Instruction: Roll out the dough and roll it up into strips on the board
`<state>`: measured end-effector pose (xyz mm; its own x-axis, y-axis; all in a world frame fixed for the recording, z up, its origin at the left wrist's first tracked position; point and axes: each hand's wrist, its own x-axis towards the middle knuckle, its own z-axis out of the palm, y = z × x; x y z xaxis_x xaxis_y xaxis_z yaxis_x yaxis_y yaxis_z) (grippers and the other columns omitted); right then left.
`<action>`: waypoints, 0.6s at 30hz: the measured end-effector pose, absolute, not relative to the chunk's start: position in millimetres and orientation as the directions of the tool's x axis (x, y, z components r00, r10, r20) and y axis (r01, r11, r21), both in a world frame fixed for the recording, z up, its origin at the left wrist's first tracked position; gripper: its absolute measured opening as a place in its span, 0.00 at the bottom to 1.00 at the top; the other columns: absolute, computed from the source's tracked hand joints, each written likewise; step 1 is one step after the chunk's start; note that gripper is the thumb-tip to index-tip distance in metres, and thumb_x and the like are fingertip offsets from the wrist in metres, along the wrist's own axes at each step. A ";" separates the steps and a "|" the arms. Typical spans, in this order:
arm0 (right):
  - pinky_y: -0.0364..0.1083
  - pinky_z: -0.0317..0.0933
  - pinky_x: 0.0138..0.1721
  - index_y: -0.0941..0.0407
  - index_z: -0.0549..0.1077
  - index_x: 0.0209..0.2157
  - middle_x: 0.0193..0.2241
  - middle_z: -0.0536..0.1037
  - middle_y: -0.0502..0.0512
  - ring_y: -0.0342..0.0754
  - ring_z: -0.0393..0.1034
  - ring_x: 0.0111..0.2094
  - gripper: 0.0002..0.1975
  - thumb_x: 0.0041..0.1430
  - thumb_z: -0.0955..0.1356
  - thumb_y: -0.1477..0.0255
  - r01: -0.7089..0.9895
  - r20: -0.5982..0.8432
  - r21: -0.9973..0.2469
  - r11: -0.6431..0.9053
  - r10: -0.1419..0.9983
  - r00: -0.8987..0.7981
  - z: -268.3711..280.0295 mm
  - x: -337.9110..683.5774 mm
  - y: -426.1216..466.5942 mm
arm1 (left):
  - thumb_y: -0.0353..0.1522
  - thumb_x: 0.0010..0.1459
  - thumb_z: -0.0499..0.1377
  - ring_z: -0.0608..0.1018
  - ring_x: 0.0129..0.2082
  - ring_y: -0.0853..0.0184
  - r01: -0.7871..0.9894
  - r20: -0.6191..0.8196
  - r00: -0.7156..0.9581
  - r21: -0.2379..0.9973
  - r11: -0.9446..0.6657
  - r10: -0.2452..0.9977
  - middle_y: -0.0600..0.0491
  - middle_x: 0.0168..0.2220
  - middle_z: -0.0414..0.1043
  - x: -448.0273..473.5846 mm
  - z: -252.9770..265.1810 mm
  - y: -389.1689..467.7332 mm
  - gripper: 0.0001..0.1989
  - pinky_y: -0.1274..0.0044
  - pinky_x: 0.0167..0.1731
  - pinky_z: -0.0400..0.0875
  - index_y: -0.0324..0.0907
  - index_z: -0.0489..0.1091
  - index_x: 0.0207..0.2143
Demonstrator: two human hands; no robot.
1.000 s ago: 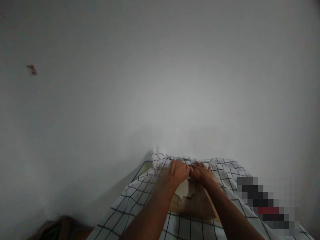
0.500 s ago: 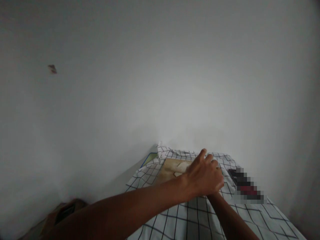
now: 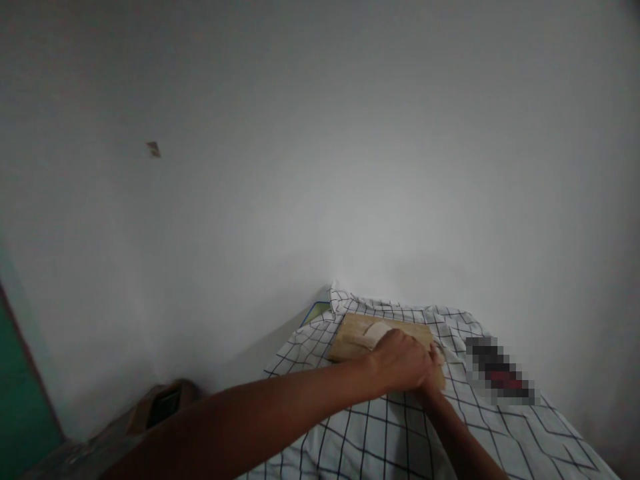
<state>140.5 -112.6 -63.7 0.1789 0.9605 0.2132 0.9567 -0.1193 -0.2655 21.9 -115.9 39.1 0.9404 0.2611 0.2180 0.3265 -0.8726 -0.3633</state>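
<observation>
A pale piece of dough (image 3: 376,333) lies on a wooden board (image 3: 357,323), its right part covered by my hands. My left hand (image 3: 403,360) is closed over the dough, knuckles up, and lies across my right hand. My right hand (image 3: 437,360) is against the right side of the board, pressed close to the left one. Most of its fingers are hidden, so their grip does not show.
A white cloth with dark grid lines (image 3: 350,433) covers the table beneath the board. To the right lies a dark and red object (image 3: 503,373), blurred out. A brown box-like thing (image 3: 165,403) stands at lower left. The grey wall (image 3: 320,167) rises directly behind.
My left hand has come down onto the dough, and its raised fingers have curled in. The view has swung a little left, bringing a green surface in at the left edge.
</observation>
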 end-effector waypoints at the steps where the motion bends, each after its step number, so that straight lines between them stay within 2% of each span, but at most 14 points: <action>1: 0.66 0.29 0.74 0.43 0.69 0.68 0.68 0.68 0.57 0.63 0.50 0.74 0.29 0.67 0.62 0.60 0.961 0.207 -0.250 -0.120 0.963 0.174 -64.4 139.7 -112.8 | 0.34 0.68 0.57 0.81 0.36 0.54 0.332 0.222 0.938 -0.358 -0.873 0.265 0.40 0.39 0.82 20.6 38.9 -109.6 0.12 0.63 0.33 0.75 0.39 0.80 0.42; 3: 0.64 0.31 0.74 0.44 0.70 0.67 0.66 0.72 0.59 0.61 0.54 0.73 0.28 0.68 0.61 0.63 0.968 0.201 -0.216 -0.125 0.965 0.169 -64.8 138.6 -112.7 | 0.35 0.69 0.55 0.82 0.40 0.55 0.364 0.272 0.921 -0.348 -0.864 0.279 0.43 0.40 0.82 16.3 37.5 -93.6 0.13 0.64 0.39 0.76 0.40 0.79 0.40; 6: 0.64 0.35 0.73 0.41 0.71 0.66 0.65 0.73 0.55 0.57 0.58 0.71 0.25 0.72 0.57 0.65 0.972 0.244 -0.202 -0.118 0.955 0.167 -66.0 140.3 -109.6 | 0.34 0.71 0.53 0.79 0.52 0.53 0.473 0.394 0.855 -0.330 -0.817 0.336 0.44 0.47 0.81 4.8 24.3 -63.2 0.14 0.62 0.52 0.73 0.41 0.78 0.44; 10: 0.66 0.39 0.71 0.40 0.68 0.67 0.70 0.66 0.51 0.55 0.57 0.71 0.25 0.76 0.54 0.59 0.980 0.290 -0.174 -0.092 0.947 0.140 -70.8 148.3 -97.9 | 0.40 0.75 0.49 0.66 0.69 0.51 0.652 0.488 0.709 -0.180 -0.736 0.509 0.47 0.65 0.71 -9.2 -19.4 -24.4 0.20 0.56 0.65 0.64 0.47 0.73 0.60; 12: 0.67 0.39 0.71 0.42 0.65 0.69 0.71 0.64 0.52 0.56 0.55 0.72 0.26 0.76 0.54 0.57 0.986 0.278 -0.142 -0.089 0.952 0.126 -72.0 153.6 -90.3 | 0.42 0.75 0.48 0.63 0.71 0.51 0.724 0.500 0.624 -0.080 -0.685 0.601 0.49 0.67 0.69 -9.9 -41.6 -10.0 0.22 0.53 0.68 0.60 0.49 0.71 0.63; 14: 0.69 0.40 0.70 0.41 0.64 0.70 0.72 0.63 0.53 0.58 0.52 0.73 0.26 0.77 0.54 0.58 0.993 0.242 -0.092 -0.073 0.966 0.094 -71.2 159.6 -82.8 | 0.42 0.76 0.47 0.64 0.71 0.51 0.753 0.490 0.577 -0.009 -0.657 0.654 0.50 0.65 0.72 -5.9 -55.8 1.0 0.22 0.51 0.69 0.57 0.49 0.73 0.62; 18: 0.73 0.43 0.68 0.40 0.62 0.71 0.74 0.58 0.53 0.64 0.46 0.74 0.26 0.74 0.59 0.61 0.999 0.192 0.029 -0.012 0.981 0.007 -67.9 172.4 -67.1 | 0.40 0.75 0.50 0.67 0.69 0.51 0.786 0.451 0.533 0.051 -0.616 0.716 0.48 0.62 0.75 8.1 -58.7 17.4 0.19 0.50 0.69 0.59 0.49 0.76 0.59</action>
